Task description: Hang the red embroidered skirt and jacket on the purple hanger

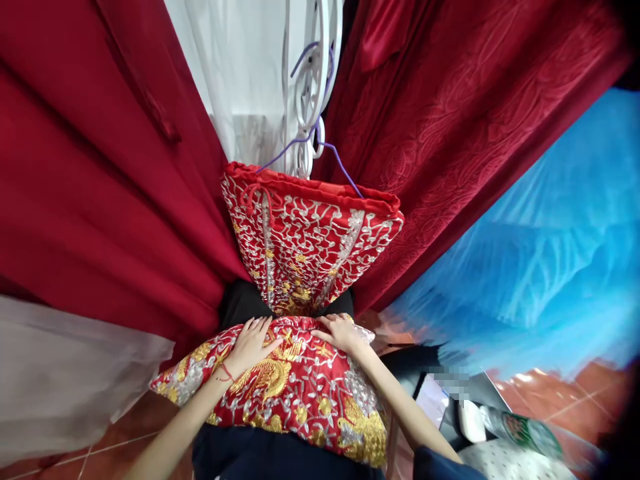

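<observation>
**Both hands lying flat on hung red embroidered garment**

The red embroidered garment [305, 240] is hanging mid-frame from a purple hanger [345, 170], which is hooking onto a white scrollwork rack [310, 80] at the far centre. The hanger is taking the weight of the top part. The lower part is folding toward the near side and spreading out over something dark [240, 303] beneath it; what that is cannot be told.

The left hand [250, 343] is resting palm-down on the near spread of cloth, just left of the fold, with its fingers splayed. It is not pinching anything. A red thread bracelet [226, 373] is sitting on that wrist. The right hand [340, 333] is lying flat the same way, just right of the fold. The two hands are apart, each open on the fabric. The flat palms seem to be holding the embroidered cloth down and smooth rather than gripping it.

Dark red drapes [100, 200] are hanging on the left and an embossed red cloth [450, 133] on the right, crowding the garment from both sides. Blue netting [550, 253] is showing at the right and white tulle [60, 373] at the near left. A bottle with a green label [525, 433] is lying at the near right above the tiled floor [575, 393].
</observation>
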Motion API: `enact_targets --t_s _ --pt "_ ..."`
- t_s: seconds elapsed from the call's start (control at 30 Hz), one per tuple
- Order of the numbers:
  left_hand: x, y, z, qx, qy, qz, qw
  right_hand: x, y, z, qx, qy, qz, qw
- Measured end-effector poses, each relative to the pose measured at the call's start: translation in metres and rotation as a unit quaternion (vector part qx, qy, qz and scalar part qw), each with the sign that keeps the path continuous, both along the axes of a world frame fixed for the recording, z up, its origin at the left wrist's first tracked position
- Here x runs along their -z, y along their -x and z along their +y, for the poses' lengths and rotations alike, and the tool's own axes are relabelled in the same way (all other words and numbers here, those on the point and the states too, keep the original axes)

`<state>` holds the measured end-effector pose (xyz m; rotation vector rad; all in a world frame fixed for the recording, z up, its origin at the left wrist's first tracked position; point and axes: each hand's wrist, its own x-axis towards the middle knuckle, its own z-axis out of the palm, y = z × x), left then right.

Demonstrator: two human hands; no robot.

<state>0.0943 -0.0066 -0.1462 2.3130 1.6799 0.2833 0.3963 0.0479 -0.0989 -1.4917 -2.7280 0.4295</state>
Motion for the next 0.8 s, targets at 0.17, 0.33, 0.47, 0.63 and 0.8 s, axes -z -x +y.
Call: enact_targets --t_s 0.17,0.33,0.47,0.63,0.8 --pt "-0.064 0.016 0.053 0.026 0.026 -0.161 0.986 -0.071 0.019 0.033 -0.022 -0.071 0.015 0.997" --pt "-0.175 0.035 0.152 -0.078 -0.241 -0.374 0.892 -0.178 0.081 0.078 0.041 -0.181 0.213 0.959" --pt "-0.21 0.035 0.205 -0.159 -0.258 -0.511 0.805 -0.199 0.142 0.11 0.134 -0.125 0.343 0.921" --pt "-0.197 0.021 0.204 -0.176 -0.232 -0.634 0.716 -0.169 0.187 0.129 0.12 0.101 0.601 0.784" --pt "-0.203 0.017 0.191 -0.118 -0.204 -0.627 0.742 -0.167 0.195 0.126 0.141 -0.008 0.603 0.785"
